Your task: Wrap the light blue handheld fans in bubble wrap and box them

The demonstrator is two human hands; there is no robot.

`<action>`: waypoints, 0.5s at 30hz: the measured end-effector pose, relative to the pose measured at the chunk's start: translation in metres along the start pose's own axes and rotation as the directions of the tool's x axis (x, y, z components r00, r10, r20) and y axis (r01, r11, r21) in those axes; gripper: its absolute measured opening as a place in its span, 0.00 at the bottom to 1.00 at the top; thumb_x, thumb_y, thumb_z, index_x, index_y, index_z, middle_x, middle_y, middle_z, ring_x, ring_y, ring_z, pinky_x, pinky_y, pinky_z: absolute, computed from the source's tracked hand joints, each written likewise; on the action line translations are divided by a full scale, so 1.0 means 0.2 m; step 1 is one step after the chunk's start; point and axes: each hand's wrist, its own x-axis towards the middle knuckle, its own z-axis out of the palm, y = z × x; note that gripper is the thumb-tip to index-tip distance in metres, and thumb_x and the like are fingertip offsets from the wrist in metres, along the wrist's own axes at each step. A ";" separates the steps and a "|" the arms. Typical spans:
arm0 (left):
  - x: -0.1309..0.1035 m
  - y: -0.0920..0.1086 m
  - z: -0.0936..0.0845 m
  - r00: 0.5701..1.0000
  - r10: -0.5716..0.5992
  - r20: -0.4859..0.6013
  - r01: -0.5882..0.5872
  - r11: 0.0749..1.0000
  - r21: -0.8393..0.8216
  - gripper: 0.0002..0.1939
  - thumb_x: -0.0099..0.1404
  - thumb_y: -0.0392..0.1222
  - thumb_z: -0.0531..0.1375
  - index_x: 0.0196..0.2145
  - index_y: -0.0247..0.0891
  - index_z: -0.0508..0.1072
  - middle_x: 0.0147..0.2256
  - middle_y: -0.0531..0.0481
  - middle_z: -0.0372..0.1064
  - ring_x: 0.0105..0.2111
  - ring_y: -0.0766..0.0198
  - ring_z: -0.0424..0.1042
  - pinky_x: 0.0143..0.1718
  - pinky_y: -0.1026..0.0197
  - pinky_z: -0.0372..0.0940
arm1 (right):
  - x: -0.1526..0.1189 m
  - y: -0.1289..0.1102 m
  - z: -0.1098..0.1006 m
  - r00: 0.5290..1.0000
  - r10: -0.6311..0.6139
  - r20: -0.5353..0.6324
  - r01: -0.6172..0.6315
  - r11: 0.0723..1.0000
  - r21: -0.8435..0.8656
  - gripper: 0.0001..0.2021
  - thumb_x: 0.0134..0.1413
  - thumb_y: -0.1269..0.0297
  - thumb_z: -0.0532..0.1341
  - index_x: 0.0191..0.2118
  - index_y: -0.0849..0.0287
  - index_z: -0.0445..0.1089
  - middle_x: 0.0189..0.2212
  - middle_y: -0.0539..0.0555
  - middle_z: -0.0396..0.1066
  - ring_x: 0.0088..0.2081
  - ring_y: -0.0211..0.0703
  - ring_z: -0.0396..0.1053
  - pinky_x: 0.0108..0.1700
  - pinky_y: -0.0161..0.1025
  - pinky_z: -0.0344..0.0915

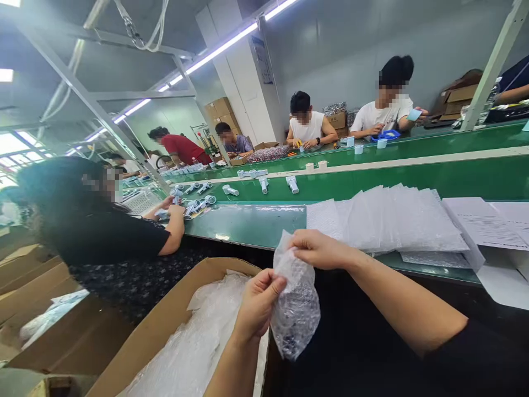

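Observation:
Between my hands hangs a clear bubble wrap bag [298, 309], with something dark showing faintly near its bottom. My left hand [261, 300] pinches its left edge between thumb and fingers. At the upper end, my right hand [316, 248] grips the bag's top with fingers closed. What lies inside the bag is blurred by the plastic. Just below and left of my left hand, an open cardboard box [165, 309] holds many similar bubble wrap bags [198, 336]. Beyond my right forearm, a fanned stack of flat bubble wrap bags [397, 220] lies on the bench.
A green conveyor belt [372, 176] runs across, carrying light-coloured handheld devices [292, 184] and small cups [322, 164]. Printed sheets [483, 220] lie at right. A co-worker in black [124, 237] handles devices close at left; several others sit across the belt. A metal post [491, 66] stands at right.

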 end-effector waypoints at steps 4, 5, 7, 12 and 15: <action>-0.02 0.05 0.00 0.943 0.210 -0.257 -0.183 0.975 0.126 0.26 0.49 0.62 0.65 0.31 0.34 0.72 0.25 0.52 0.68 0.24 0.68 0.64 0.27 0.65 0.61 | -0.02 0.02 -0.01 0.939 0.279 -0.200 -0.269 0.960 0.073 0.22 0.58 0.49 0.51 0.19 0.59 0.55 0.18 0.45 0.49 0.21 0.33 0.49 0.24 0.33 0.47; -0.03 0.06 0.00 0.924 0.280 -0.262 -0.239 0.955 0.178 0.29 0.48 0.64 0.65 0.36 0.35 0.73 0.29 0.50 0.70 0.27 0.65 0.67 0.29 0.64 0.63 | -0.03 0.02 0.00 0.929 0.286 -0.233 -0.283 0.958 0.050 0.24 0.58 0.48 0.51 0.18 0.59 0.52 0.17 0.45 0.47 0.21 0.33 0.48 0.24 0.34 0.45; -0.03 0.07 0.03 0.913 0.366 -0.181 -0.316 0.914 0.255 0.35 0.43 0.62 0.68 0.45 0.38 0.71 0.39 0.46 0.72 0.36 0.59 0.71 0.37 0.61 0.65 | -0.03 -0.01 0.03 0.945 0.211 -0.251 -0.229 0.972 -0.043 0.26 0.57 0.46 0.52 0.17 0.59 0.49 0.16 0.45 0.46 0.21 0.32 0.47 0.24 0.34 0.43; 0.02 0.06 0.08 0.918 0.349 -0.190 -0.309 0.928 0.210 0.19 0.51 0.53 0.67 0.32 0.34 0.73 0.29 0.49 0.72 0.30 0.63 0.70 0.35 0.61 0.65 | -0.08 -0.07 0.07 0.982 0.113 -0.148 -0.126 0.989 -0.078 0.29 0.52 0.40 0.56 0.16 0.59 0.51 0.17 0.45 0.49 0.22 0.32 0.47 0.24 0.33 0.43; 0.02 0.08 0.04 0.797 0.512 -0.321 -0.405 0.847 0.344 0.15 0.56 0.52 0.64 0.30 0.35 0.73 0.26 0.53 0.70 0.26 0.68 0.66 0.31 0.66 0.62 | -0.13 -0.06 0.00 0.986 0.123 -0.111 -0.132 0.989 -0.075 0.25 0.49 0.42 0.60 0.19 0.60 0.59 0.20 0.47 0.56 0.25 0.34 0.54 0.27 0.32 0.50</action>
